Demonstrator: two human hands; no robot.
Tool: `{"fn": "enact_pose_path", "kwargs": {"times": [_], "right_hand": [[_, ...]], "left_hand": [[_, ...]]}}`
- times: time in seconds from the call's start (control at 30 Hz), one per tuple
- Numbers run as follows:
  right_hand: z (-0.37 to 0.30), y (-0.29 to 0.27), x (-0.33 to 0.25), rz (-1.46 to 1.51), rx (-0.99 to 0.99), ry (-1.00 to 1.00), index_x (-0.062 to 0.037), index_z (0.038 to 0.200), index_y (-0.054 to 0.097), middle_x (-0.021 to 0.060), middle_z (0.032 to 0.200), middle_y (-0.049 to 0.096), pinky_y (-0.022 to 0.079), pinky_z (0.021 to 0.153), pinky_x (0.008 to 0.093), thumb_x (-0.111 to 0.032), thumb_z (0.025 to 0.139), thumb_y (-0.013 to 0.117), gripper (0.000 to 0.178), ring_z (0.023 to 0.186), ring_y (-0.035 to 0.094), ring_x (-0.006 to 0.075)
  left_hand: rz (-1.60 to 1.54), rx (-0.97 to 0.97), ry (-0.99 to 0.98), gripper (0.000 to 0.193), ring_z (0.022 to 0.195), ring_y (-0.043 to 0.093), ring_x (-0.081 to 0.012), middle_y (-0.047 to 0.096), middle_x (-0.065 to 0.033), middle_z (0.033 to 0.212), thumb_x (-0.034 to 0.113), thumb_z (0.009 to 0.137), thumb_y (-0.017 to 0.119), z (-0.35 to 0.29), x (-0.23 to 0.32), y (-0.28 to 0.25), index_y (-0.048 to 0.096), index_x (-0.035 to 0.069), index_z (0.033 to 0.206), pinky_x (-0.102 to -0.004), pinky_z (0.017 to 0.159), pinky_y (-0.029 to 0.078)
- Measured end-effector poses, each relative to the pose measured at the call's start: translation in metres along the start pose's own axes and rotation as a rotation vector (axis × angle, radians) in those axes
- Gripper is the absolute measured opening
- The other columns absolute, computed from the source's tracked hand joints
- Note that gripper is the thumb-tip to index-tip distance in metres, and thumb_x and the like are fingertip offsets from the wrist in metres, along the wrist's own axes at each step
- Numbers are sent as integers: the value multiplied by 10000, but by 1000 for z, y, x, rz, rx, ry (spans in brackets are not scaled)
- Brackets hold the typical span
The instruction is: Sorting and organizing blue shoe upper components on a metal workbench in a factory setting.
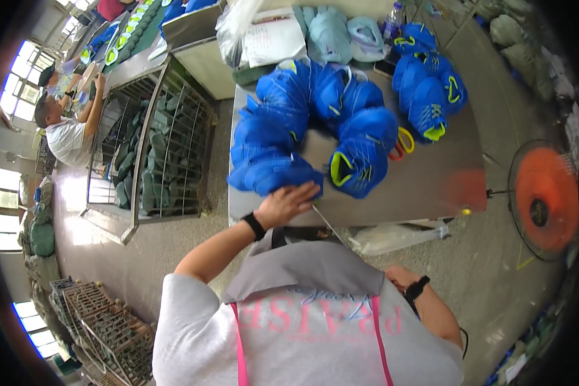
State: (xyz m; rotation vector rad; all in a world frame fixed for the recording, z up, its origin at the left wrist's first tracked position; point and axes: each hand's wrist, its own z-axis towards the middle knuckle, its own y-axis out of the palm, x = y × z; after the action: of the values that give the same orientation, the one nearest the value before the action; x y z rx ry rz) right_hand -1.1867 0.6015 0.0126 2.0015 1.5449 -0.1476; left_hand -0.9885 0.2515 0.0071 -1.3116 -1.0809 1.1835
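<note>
My left hand (288, 204) lies flat, fingers stretched out, on the near end of a curved row of blue shoe uppers (264, 151) on the metal-topped table (434, 193). The row bends round in an arch, its uppers overlapping. At its right end, an upper with a lime-green lining (361, 154) faces me. A thin pale rod or cord (330, 226) runs from near my left fingertips toward my waist. Low by my right side is my right hand (402, 278); its fingers are mostly hidden by the grey apron (302, 267), and whatever they hold does not show.
Scissors with yellow and orange handles (405, 139) lie right of the row. Beyond them sit more blue uppers (428, 90). Pale blue shoe pieces (331, 35), papers (273, 44) and a bottle (393, 22) line the back. An orange fan (547, 199) stands right, a wire cage cart (167, 148) left.
</note>
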Motion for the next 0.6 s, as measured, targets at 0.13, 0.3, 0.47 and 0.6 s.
{"fn": "enact_pose_path", "kwargs": {"times": [0.13, 0.3, 0.47, 0.6], "right_hand": [[3, 12, -69, -90, 252, -244, -8, 834, 567, 137, 874, 595, 472, 587, 298, -216, 861, 525, 213, 682, 595, 216], [30, 7, -192, -1153, 960, -582, -53, 1086, 523, 152, 1113, 541, 432, 845, 394, -121, 738, 623, 368, 968, 533, 340], [101, 39, -379, -1537, 1081, -960, -125, 1238, 437, 98, 1364, 321, 326, 966, 452, -94, 705, 613, 562, 1226, 315, 344], [181, 17, -465, -1673, 1053, -664, -214, 1274, 419, 72, 1427, 203, 248, 927, 657, -234, 702, 668, 624, 1294, 175, 395]], "left_hand": [[-405, 13, 116, 422, 1283, 303, -197, 344, -117, 1371, 190, 814, 524, -7, -12, -30, 463, 111, 1224, -342, 969, 320], [-1285, -197, 314, 460, 1143, 456, -326, 486, -190, 1214, 58, 758, 610, 17, -120, -132, 452, -11, 1184, -364, 945, 371], [-318, 191, -116, 626, 1291, 246, -313, 296, -168, 1371, 335, 779, 598, 84, -252, -65, 369, -4, 1253, -457, 936, 349], [-307, 95, -170, 622, 1147, 363, -339, 435, -151, 1166, 397, 694, 671, 123, -269, -30, 468, 33, 1157, -460, 853, 395]]}}
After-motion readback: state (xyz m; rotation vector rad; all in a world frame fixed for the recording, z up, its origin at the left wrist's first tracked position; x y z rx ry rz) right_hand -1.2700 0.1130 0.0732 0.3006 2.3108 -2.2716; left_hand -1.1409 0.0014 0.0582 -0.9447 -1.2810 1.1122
